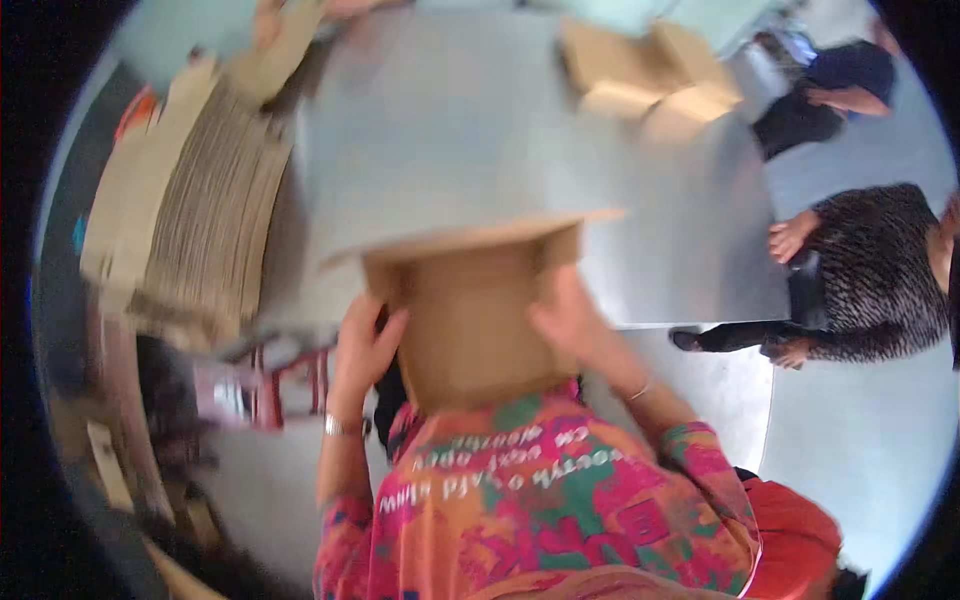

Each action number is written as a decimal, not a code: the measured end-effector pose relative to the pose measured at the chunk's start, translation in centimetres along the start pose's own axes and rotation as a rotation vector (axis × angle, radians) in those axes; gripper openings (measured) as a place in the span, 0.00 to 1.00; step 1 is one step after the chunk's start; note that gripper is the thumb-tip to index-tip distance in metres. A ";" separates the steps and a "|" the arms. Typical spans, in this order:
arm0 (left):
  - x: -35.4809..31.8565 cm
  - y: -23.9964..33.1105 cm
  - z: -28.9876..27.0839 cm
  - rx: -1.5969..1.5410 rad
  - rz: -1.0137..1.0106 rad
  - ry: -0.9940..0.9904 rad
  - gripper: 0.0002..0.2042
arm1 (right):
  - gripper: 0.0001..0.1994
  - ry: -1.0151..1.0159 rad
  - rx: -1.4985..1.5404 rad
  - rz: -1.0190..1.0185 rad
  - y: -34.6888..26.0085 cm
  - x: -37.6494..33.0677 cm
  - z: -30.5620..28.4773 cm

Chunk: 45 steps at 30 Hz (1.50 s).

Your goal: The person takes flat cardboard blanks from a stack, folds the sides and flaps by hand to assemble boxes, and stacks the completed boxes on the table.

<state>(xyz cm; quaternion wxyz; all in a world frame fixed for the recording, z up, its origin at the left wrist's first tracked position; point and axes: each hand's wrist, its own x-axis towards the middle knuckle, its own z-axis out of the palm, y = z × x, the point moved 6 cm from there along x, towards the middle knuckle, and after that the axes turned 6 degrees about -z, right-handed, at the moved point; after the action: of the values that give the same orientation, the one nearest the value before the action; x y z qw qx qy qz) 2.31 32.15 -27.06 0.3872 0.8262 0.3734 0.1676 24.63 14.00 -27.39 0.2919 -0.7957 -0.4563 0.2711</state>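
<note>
Cardboard box (470, 320) upright between both hands, left hand (362, 345) fingers gripping its left side, right hand (572, 322) fingers its right

A: Box (470, 320) between the hands — plain tan cardboard, no print on the visible face. Flap edge a shade paler.

B: Stack of flat cardboard (205, 215) at left: same tan, striped by its layered edges, greyer in shadow.

A: Table (440, 130) — pale grey, plain.

B: Shirt (540, 500) below the box: orange, magenta and green patches, white lettering across.

A: Wristband on left hand (365, 345) silver; thin pale bangle at the right hand (570, 320).

B: Far boxes (640, 80) light tan. Person at right wears a black-and-white speckled top (880, 260). Floor (860, 430) pale grey-blue.
</note>
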 end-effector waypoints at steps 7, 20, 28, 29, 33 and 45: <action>1.1 -4.3 2.0 -0.157 -0.079 -0.065 0.12 | 0.40 0.247 -0.233 -0.271 1.7 1.9 1.0; -0.6 -3.8 2.0 -0.596 -0.182 -0.041 0.21 | 0.21 0.397 0.194 -0.292 2.8 1.1 -0.4; -3.3 -2.4 1.7 -0.677 -0.089 -0.112 0.24 | 0.23 0.417 0.102 -0.443 1.8 -3.7 1.3; -4.3 -1.7 1.7 -0.534 -0.111 -0.196 0.23 | 0.21 0.348 0.171 -0.476 1.9 -4.7 1.5; -7.5 -4.4 2.5 -0.793 -0.183 -0.222 0.14 | 0.18 0.186 0.477 -0.631 3.7 -7.4 3.0; -11.4 -1.8 3.2 -0.591 0.180 0.041 0.28 | 0.37 0.119 0.392 -0.348 -0.8 -10.4 5.3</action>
<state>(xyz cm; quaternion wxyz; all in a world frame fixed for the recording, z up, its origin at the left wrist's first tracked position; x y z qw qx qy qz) -4.31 22.76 -30.36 0.5866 0.7041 0.2414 0.3190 15.89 6.27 -28.72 0.5091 -0.6480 -0.5071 0.2527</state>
